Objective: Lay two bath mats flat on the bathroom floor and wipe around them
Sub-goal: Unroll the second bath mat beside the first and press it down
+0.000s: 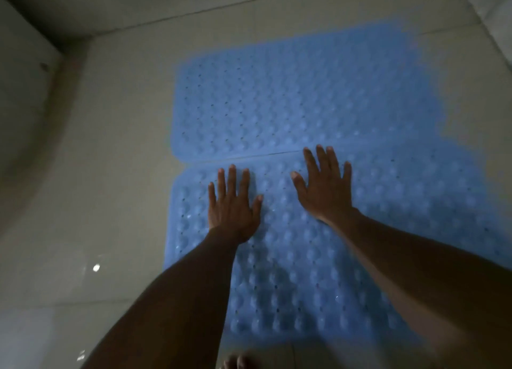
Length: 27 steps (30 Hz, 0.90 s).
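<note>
Two blue dimpled bath mats lie flat and edge to edge on the tiled bathroom floor (pixel 116 175): the far mat (pixel 291 97) and the near mat (pixel 299 271). The left hand (pixel 232 208) and right hand (pixel 324 186) press palm-down on the near mat beside the seam, fingers straight and spread, gripping nothing.

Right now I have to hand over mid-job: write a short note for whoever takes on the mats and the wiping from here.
Left hand: open, palm flat on the near mat.
Right hand: open, flat on the same mat, fingertips close to the seam.
Far mat: lies flat beyond it, edge to edge, on the tiled floor.
Done: both mats are down.
Left: press the near mat smooth if needed, then wipe around both. No cloth is in view.
</note>
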Tool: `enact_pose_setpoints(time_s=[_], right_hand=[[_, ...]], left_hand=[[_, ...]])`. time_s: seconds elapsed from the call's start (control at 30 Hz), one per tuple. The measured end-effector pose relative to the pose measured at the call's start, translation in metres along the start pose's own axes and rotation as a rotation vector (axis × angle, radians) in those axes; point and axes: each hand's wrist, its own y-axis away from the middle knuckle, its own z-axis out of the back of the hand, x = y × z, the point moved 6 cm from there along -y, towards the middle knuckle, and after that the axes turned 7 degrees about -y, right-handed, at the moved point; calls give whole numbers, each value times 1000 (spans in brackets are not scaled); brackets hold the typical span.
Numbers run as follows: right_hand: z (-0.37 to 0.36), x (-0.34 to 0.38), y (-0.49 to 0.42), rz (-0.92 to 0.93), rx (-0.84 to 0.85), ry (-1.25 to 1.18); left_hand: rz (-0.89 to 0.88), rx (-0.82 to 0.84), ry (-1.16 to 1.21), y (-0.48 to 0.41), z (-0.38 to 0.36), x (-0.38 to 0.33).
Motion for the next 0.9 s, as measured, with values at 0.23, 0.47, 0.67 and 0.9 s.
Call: enact_pose_setpoints(time_s=[0.23,0.47,0.67,0.9], right_hand=[[-47,70,-3,118,43,36],[-68,79,-15,70,6,128],[-65,83,-15,59,6,158],[-60,86,-15,45,2,171]], left_hand=[[79,9,91,-5,-20,58],[213,-93,164,-28,-38,76],[207,-62,145,-26,-39,76],[198,-4,110,-28,-40,76]])
